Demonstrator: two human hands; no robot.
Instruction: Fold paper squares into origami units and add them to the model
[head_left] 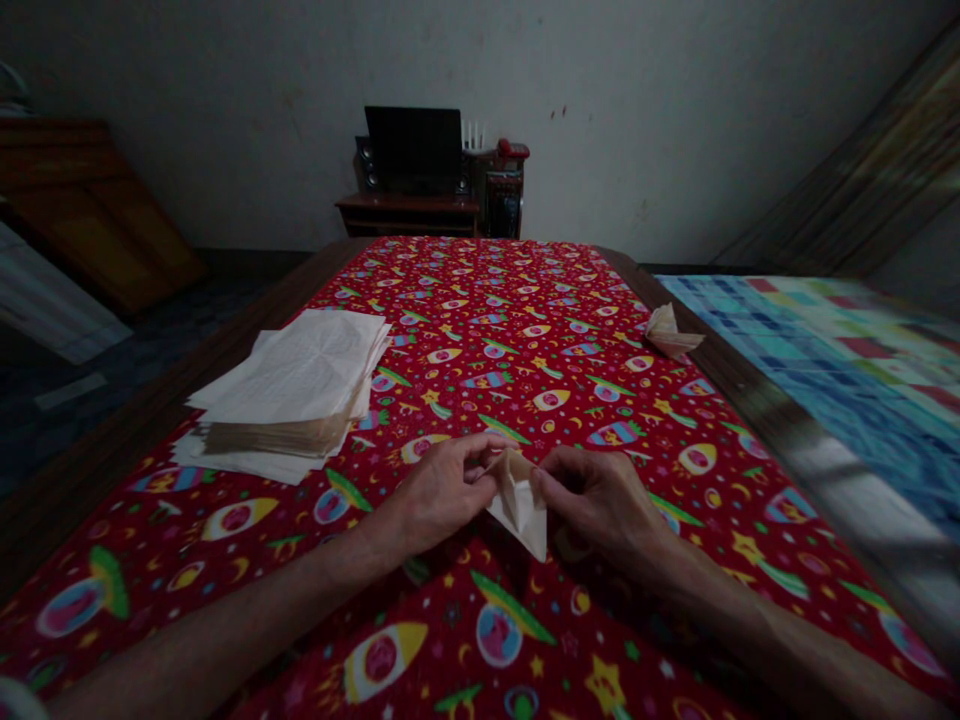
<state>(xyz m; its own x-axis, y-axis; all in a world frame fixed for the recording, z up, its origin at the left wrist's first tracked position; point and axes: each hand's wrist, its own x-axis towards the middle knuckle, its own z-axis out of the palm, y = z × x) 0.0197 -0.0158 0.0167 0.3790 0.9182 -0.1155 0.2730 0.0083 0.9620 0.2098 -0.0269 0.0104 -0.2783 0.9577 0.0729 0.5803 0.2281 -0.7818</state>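
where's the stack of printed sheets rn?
Head view, left side: the stack of printed sheets lies on the red rocket-print tablecloth, ahead and to the left of the left hand.

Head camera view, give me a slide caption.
Left hand and right hand hold folded paper over red patterned cloth, near stacked sheets.

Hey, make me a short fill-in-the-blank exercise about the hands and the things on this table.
1. The left hand and right hand both hold a folded piece made of ____.
2. The patterned tablecloth has a ____ background.
3. In this view, the stack of sheets lies to the ____ of both hands.
4. A second folded piece rests near the ____ edge of the table.

Missing words: paper; red; left; right.
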